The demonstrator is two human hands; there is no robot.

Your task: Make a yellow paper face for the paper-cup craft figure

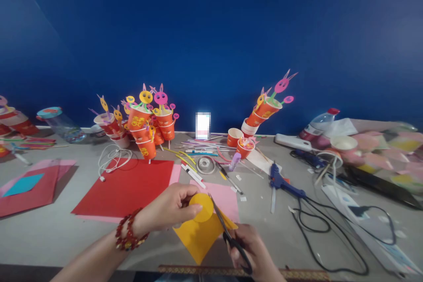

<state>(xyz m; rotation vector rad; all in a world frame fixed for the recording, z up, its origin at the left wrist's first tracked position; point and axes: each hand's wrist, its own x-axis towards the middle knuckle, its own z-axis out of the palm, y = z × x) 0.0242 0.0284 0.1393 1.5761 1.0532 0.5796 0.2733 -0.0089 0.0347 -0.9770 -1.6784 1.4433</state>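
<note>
Left hand (168, 209) grip pinches yellow paper sheet (198, 235) above near table (49, 233) edge, centre. Right hand (256, 253) grip wraps black-handled scissors (228, 229), blades at sheet's right. Disc's upper arc looks cut; lower part uncut, joined to sheet.

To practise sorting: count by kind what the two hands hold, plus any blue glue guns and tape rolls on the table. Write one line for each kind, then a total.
Yellow paper, in the left hand: 1
Scissors, in the right hand: 1
Blue glue gun: 1
Tape roll: 1
Total: 4
</note>
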